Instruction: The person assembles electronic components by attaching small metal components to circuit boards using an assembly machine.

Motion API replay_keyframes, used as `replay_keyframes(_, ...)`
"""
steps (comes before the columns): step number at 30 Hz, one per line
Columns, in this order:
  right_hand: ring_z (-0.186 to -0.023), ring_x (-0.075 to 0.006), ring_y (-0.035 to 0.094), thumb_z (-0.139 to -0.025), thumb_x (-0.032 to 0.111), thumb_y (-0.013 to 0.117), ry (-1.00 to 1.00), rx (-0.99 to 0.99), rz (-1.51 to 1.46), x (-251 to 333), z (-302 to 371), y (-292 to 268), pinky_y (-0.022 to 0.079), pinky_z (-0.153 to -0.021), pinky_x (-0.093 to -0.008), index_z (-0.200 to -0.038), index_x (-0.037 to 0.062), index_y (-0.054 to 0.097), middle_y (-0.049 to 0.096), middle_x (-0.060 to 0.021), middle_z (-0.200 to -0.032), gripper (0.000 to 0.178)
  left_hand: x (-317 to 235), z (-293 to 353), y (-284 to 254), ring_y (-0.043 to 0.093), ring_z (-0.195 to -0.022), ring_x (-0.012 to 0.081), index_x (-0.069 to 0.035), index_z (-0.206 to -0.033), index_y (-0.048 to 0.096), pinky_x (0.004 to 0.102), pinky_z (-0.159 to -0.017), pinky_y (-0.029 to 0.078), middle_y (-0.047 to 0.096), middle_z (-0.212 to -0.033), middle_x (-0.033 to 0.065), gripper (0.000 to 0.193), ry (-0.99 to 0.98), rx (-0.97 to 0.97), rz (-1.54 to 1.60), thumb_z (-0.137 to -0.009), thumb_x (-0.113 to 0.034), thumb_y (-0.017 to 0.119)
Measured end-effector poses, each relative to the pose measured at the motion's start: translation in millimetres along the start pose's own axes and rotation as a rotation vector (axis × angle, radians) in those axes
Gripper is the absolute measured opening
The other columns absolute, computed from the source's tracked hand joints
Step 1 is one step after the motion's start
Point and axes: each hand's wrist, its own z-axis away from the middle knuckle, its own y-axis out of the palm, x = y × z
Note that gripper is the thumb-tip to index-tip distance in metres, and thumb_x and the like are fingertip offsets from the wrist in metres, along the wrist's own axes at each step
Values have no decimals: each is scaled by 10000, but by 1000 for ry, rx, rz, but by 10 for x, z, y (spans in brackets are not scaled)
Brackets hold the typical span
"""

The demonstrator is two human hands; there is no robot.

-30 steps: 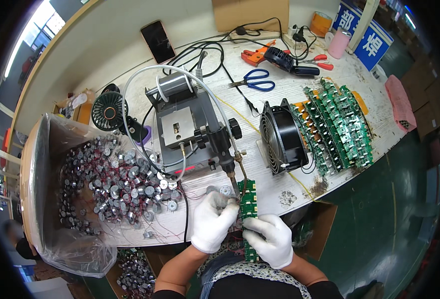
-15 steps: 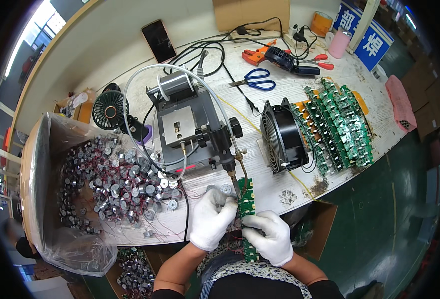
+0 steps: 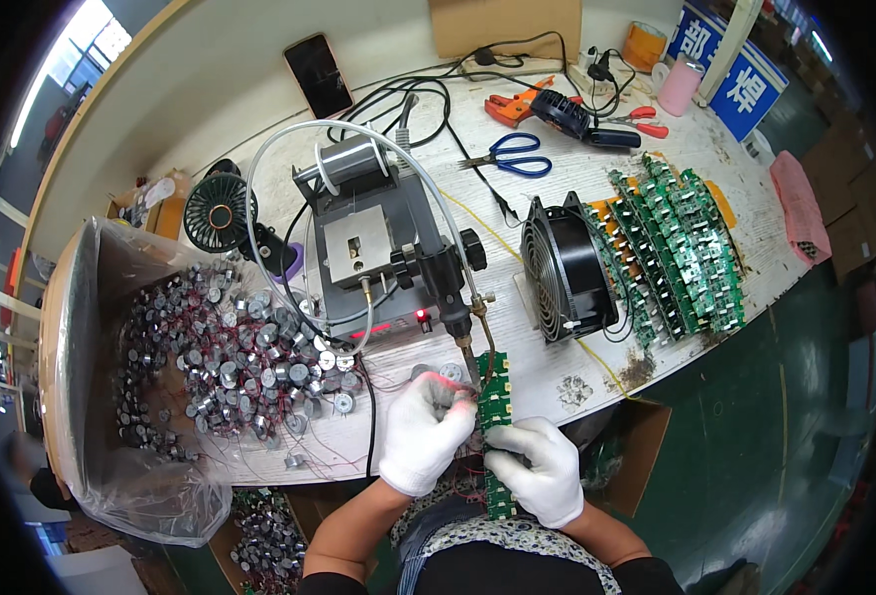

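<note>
A long strip of green circuit boards [image 3: 496, 407] runs from under the soldering machine's tip [image 3: 471, 359] toward my body. My right hand [image 3: 537, 469], in a white glove, grips the strip's right edge below its middle, fingers closed. On the strip's left, my left hand [image 3: 426, 428], also gloved, is closed in a pinch just below the soldering tip. What its fingertips hold is hidden; a red glow falls on them. Small round metal motors [image 3: 451, 373] lie just beyond that hand. The soldering machine [image 3: 356, 248] carries a solder wire spool [image 3: 350, 165] on top.
A plastic-lined box [image 3: 91, 377] at left spills many motors with red wires. Right of the machine stands a black fan [image 3: 562, 273], beside stacked green board strips [image 3: 691, 248]. Farther back lie blue-handled scissors [image 3: 517, 156], a handheld fan [image 3: 562, 117], pliers [image 3: 646, 122] and a phone [image 3: 319, 77].
A red light on the machine's front now shines, and a red glow appears on my left fingertips. Both hands stay almost in place, still at the board strip.
</note>
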Motion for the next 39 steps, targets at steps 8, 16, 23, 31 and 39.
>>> replay_keyframes(8, -754, -209, 638, -759, 32, 756, 18, 26, -17, -19, 8, 0, 515, -679, -294, -1020, 19, 713, 636, -106, -890, 265, 83, -23, -53, 502, -669, 60, 1, -854, 581, 239, -609, 444, 587, -754, 7, 118, -47, 24, 12, -835, -85, 660)
replay_keyframes(16, -762, -217, 642, -751, 30, 760, 20, 37, -4, 10, 44, -25, 522, -694, -300, -1015, 19, 713, 637, -106, -888, 268, -38, -31, -83, 526, -657, 86, 6, -876, 571, 255, -610, 453, 594, -749, 40, 132, 61, 104, -211, -831, -86, 655)
replay_keyframes(23, -757, -218, 639, -754, 26, 757, 6, 11, -21, -14, 53, -29, 522, -693, -300, -1010, 17, 712, 635, -107, -881, 260, -39, 0, -75, 600, -689, 171, 26, -907, 557, 313, -642, 482, 627, -783, 146, 130, 162, 101, -296, -889, -86, 618)
replay_keyframes(31, -771, -220, 641, -752, 28, 762, 45, 31, -43, 44, 53, -11, 523, -701, -302, -1022, 19, 714, 638, -110, -897, 275, 152, -14, -45, 579, -642, 197, 9, -900, 563, 329, -624, 481, 595, -729, 116, 139, 208, -8, -220, -847, -89, 646)
replay_keyframes(39, -780, -228, 646, -751, 35, 769, 33, 31, -15, 40, 78, -13, 526, -713, -307, -1031, 21, 715, 637, -112, -897, 285, 80, 11, 67, 556, -521, 244, -39, -774, 543, 346, -506, 464, 559, -663, 99, 165, 510, -198, -485, -726, 18, 690)
